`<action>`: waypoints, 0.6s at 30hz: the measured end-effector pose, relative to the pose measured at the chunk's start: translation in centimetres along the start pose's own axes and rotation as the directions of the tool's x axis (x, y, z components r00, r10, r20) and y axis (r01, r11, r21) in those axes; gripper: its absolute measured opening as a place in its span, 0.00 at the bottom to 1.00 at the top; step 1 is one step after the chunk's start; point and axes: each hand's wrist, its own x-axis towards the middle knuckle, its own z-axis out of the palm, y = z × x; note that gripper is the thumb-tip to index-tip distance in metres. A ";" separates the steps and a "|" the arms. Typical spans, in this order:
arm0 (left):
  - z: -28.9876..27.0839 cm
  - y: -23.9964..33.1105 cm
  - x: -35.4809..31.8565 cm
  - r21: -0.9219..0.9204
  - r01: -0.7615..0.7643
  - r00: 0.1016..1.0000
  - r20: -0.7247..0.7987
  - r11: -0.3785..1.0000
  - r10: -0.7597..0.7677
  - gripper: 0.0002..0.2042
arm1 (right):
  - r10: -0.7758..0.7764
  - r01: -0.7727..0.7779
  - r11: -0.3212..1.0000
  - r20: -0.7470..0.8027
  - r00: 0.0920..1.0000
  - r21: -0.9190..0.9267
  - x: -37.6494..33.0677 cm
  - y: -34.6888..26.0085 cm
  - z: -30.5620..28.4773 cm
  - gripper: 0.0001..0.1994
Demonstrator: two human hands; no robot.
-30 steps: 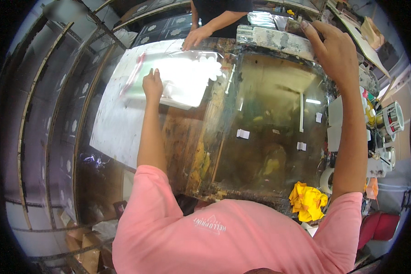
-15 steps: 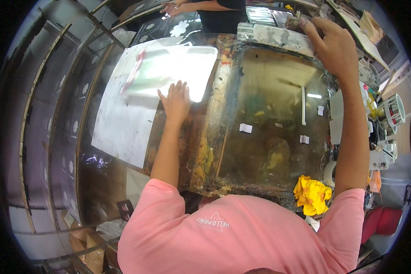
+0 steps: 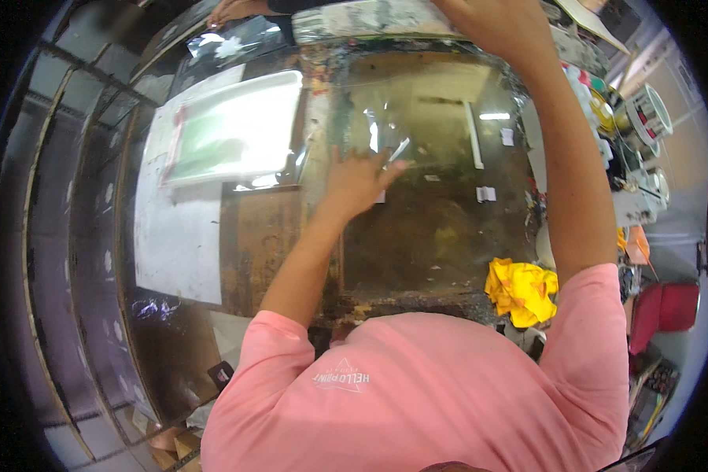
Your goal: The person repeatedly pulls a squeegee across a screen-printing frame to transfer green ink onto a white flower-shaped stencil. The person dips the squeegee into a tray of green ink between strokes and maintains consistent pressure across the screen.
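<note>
Head view: a person in a pink shirt leans over a stained worktop (image 3: 267, 236) covered by a clear plastic sheet (image 3: 433, 118). Left hand (image 3: 358, 181) lies flat and open on the sheet near its middle, fingers spread. Right hand (image 3: 488, 23) reaches to the sheet's far edge and grips it there, fingers closed over the rim. Just left of the left hand sits a white tray (image 3: 236, 130) on white paper (image 3: 173, 236). A crumpled yellow cloth (image 3: 521, 289) lies by the right arm. Another person's hand (image 3: 232, 11) rests at the far side.
</note>
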 end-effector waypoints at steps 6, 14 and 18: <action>8.5 8.3 3.3 0.044 -0.225 0.967 -0.117 0.973 0.228 0.57 | -0.061 0.065 0.997 -0.087 0.994 0.049 -0.4 0.4 0.2 0.29; 10.0 11.8 3.2 0.029 -0.267 0.947 -0.176 0.963 0.267 0.60 | -0.009 0.011 0.999 -0.051 0.999 0.034 0.9 1.1 0.5 0.30; 9.9 11.9 2.8 -0.008 -0.308 0.924 -0.241 0.951 0.297 0.58 | -0.023 0.020 0.999 -0.082 0.996 -0.032 1.7 0.7 0.3 0.31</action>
